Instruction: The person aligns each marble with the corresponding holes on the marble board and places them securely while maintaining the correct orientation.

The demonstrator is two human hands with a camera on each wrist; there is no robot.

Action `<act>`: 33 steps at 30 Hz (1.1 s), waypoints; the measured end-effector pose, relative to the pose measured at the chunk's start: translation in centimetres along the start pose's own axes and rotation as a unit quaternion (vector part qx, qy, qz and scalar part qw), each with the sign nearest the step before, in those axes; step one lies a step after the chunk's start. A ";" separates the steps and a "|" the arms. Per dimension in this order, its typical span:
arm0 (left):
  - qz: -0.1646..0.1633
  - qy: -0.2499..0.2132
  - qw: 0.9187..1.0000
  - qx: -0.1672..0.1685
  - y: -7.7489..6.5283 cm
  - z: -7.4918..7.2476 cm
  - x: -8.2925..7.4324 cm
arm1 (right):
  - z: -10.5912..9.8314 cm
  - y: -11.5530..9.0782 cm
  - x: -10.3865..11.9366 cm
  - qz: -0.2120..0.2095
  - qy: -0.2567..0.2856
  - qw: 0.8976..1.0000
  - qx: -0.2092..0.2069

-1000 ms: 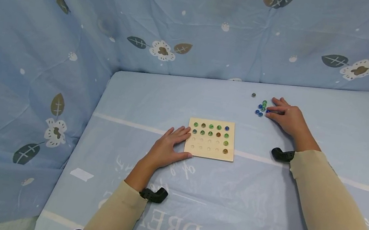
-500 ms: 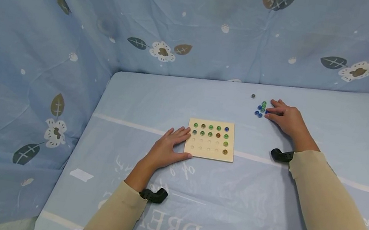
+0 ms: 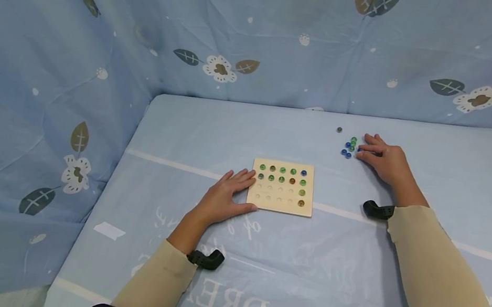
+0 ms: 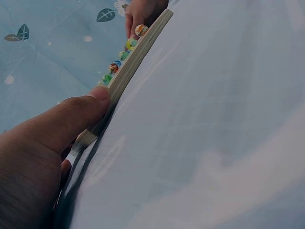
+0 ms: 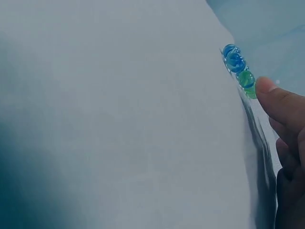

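Note:
My left hand [image 3: 223, 199] lies at the left side of a pale wooden peg board [image 3: 278, 207]. Its spread fingers touch the board's left edge, while the thumb presses the near edge, also seen in the left wrist view. Green, brown and blue marbles fill the board's two far rows and its right column; the other hollows are bare. Farther back, my right hand [image 3: 387, 161] pinches a blue marble [image 3: 359, 150] between thumb and index finger, next to a small cluster of green marbles [image 3: 354, 140] and blue marbles [image 3: 344, 152]. In the right wrist view the thumb overlaps a green marble [image 5: 250, 90].
A single dark marble [image 3: 339, 130] lies apart, near the table's back edge. Blue printed cloth [image 3: 278, 63] hangs behind and to the left of the table [image 3: 211, 132]. A white paper piece [image 3: 109, 230] lies at the front left.
The view has shifted slightly. My right hand stays by the cluster with the blue marble at its fingertips and has drawn a little away from the other marbles. The left hand has not moved.

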State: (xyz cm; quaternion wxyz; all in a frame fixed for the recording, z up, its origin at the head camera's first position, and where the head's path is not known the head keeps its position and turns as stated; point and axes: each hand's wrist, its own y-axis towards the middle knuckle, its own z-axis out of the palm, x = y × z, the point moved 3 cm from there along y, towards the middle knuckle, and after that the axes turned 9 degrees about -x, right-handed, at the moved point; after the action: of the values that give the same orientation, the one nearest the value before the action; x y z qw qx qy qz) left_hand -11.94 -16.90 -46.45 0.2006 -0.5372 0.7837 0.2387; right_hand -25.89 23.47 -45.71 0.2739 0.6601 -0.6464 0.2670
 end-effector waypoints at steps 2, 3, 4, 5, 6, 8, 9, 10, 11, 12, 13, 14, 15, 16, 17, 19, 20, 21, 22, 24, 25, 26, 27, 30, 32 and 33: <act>0.001 0.002 1.000 -0.001 0.0 0.0 0.0 | -0.1 -0.2 0.2 -0.003 0.005 1.000 -0.006; 0.000 0.002 1.000 0.000 0.0 0.0 0.0 | -0.2 -0.3 0.4 -0.004 0.010 1.000 -0.009; 0.000 0.002 1.000 0.000 0.0 0.0 0.0 | -0.3 -0.4 0.6 -0.005 0.015 1.000 -0.013; -0.001 0.003 1.000 0.001 0.0 0.0 0.0 | -0.3 -0.6 0.8 -0.005 0.020 1.000 -0.016; -0.001 0.003 1.000 0.001 0.0 0.0 0.0 | -0.3 -0.7 1.1 -0.005 0.028 0.999 -0.020; -0.003 0.004 1.000 0.001 0.0 0.1 0.1 | -0.3 -1.0 1.7 -0.005 0.046 0.999 -0.025; -0.003 0.003 1.000 0.001 0.0 0.1 0.1 | -0.2 -1.1 2.1 -0.006 0.053 0.998 -0.027; -0.004 0.003 1.000 0.001 0.0 0.1 0.1 | -0.1 -1.2 2.4 -0.008 0.058 0.998 -0.027; -0.004 0.003 1.000 0.002 0.0 0.1 0.1 | 0.0 -1.3 2.7 -0.011 0.061 0.998 -0.028; -0.004 0.002 1.000 0.002 0.0 0.1 0.1 | 0.2 -1.4 3.0 -0.014 0.064 0.997 -0.029; -0.004 0.002 1.000 0.002 0.0 0.1 0.1 | 0.4 -1.4 3.3 -0.017 0.064 0.997 -0.029; -0.004 0.001 1.000 0.002 0.1 0.1 0.1 | 0.6 -1.5 3.6 -0.020 0.064 0.997 -0.030; -0.003 0.001 1.000 0.002 0.1 0.1 0.0 | 0.8 -1.6 3.8 -0.023 0.067 0.997 -0.032; -0.003 0.001 1.000 0.002 0.1 0.1 0.0 | 0.9 -1.6 4.0 -0.025 0.070 0.997 -0.034; -0.003 0.000 1.000 0.003 0.1 0.1 0.0 | 1.1 -1.7 4.3 -0.026 0.074 0.996 -0.037; -0.003 0.000 1.000 0.003 0.1 0.1 0.0 | 1.4 -2.0 4.9 -0.026 0.085 0.995 -0.039; -0.003 -0.001 1.000 0.003 0.1 0.1 0.0 | 1.6 -2.1 5.2 -0.026 0.091 0.995 -0.039; -0.004 -0.002 1.000 0.003 0.1 0.1 0.0 | 1.8 -2.3 5.6 -0.028 0.097 0.994 -0.039; -0.005 -0.002 1.000 0.004 0.1 0.1 0.0 | 2.0 -2.5 6.0 -0.029 0.101 0.994 -0.036; -0.005 -0.003 1.000 0.005 0.0 0.1 0.0 | 2.5 -2.9 6.7 -0.034 0.110 0.993 -0.031; -0.006 -0.004 1.000 0.005 0.0 0.2 0.1 | 2.7 -3.1 7.0 -0.038 0.114 0.992 -0.028; -0.006 -0.004 1.000 0.005 0.0 0.2 0.1 | 2.9 -3.2 7.3 -0.043 0.117 0.992 -0.024; -0.006 -0.004 1.000 0.005 0.0 0.2 0.1 | 3.2 -3.4 7.6 -0.047 0.119 0.992 -0.020; -0.005 -0.004 1.000 0.003 0.0 0.3 0.1 | 3.8 -4.1 8.3 -0.065 0.124 0.990 -0.003; -0.003 -0.004 1.000 0.001 0.0 0.3 0.1 | 4.2 -4.4 8.8 -0.075 0.125 0.989 0.011; -0.003 -0.003 1.000 0.000 0.0 0.3 0.1 | 4.4 -4.6 9.0 -0.081 0.126 0.989 0.017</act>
State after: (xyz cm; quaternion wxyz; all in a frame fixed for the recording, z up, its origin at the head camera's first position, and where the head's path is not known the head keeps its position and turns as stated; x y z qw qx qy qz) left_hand -11.97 -16.80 -46.76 0.2033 -0.5387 0.7816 0.2401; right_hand -21.06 14.05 -42.53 0.3625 0.6763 -0.5461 0.3360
